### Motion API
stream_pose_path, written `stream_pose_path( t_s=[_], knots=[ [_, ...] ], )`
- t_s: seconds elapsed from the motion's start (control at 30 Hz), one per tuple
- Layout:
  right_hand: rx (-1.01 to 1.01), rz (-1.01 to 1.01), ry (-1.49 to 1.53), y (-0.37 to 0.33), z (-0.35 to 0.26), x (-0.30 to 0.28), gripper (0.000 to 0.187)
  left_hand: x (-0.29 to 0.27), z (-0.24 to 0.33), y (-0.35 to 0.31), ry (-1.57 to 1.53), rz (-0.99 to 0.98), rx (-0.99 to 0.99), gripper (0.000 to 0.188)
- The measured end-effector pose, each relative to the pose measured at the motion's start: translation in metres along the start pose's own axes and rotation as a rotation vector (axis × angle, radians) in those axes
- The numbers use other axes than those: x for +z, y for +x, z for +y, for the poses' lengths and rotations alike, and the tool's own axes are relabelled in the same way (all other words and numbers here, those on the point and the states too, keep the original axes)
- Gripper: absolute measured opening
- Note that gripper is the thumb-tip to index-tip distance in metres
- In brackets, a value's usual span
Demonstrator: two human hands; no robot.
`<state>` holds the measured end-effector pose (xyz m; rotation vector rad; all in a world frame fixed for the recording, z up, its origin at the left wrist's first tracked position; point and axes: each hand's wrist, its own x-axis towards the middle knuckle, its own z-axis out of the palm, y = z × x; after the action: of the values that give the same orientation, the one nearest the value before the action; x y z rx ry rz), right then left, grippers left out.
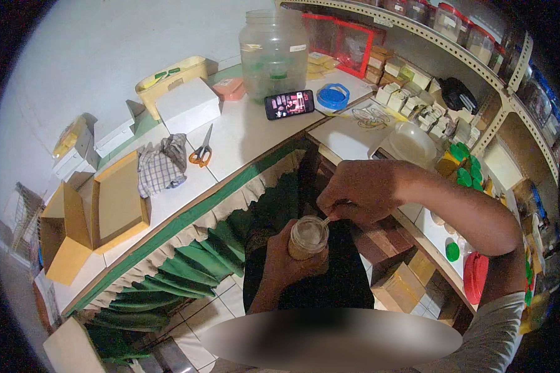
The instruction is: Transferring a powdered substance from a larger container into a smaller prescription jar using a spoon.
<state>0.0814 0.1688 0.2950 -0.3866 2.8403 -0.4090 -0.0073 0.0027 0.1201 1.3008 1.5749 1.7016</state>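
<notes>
My left hand [281, 264] is wrapped round a small clear jar [307, 250] and holds it upright over my lap. The jar has no lid on, and pale, powdery-looking stuff shows inside. My right hand [362, 191] is beside the jar's mouth, its fingers pinched on a thin pale handle [328, 220] at the rim. Whatever is at the handle's lower end is hard to make out.
On the tiled counter lie orange-handled scissors [200, 154], a checked cloth [162, 165], a phone [289, 104], a blue lid [333, 96] and a big clear jar [274, 56]. Green-lidded jars [463, 165] and a red lid [476, 276] are at the right, below metal shelving [417, 34].
</notes>
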Motion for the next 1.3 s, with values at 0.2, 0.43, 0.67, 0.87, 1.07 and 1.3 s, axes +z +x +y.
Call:
stream_pose_path(
  t_s=[0.2,0.43,0.67,0.87,1.07,1.3],
  knots=[
    [0.061,0.004,-0.032,0.007,0.0,0.016,0.01,0.003,-0.015,-0.003,-0.108,-0.038,-0.085,0.055],
    [0.174,0.035,-0.173,0.008,-0.021,-0.003,0.014,0.003,-0.025,0.009,-0.466,-0.056,-0.124,0.066],
    [0.171,0.019,-0.434,0.003,-0.044,-0.032,0.013,-0.007,-0.032,0.008,-0.429,-0.134,-0.114,0.07],
    [0.192,0.061,-0.451,-0.007,-0.039,-0.034,0.011,-0.008,-0.017,0.007,-0.795,-0.12,-0.311,0.076],
    [-0.015,0.052,-0.128,-0.011,-0.016,-0.043,0.008,-0.005,-0.015,0.001,-0.393,-0.133,-0.143,0.08],
    [0.016,-0.044,0.093,-0.002,-0.004,-0.029,0.01,-0.007,-0.011,-0.003,-0.378,-0.121,-0.12,0.066]
  ],
)
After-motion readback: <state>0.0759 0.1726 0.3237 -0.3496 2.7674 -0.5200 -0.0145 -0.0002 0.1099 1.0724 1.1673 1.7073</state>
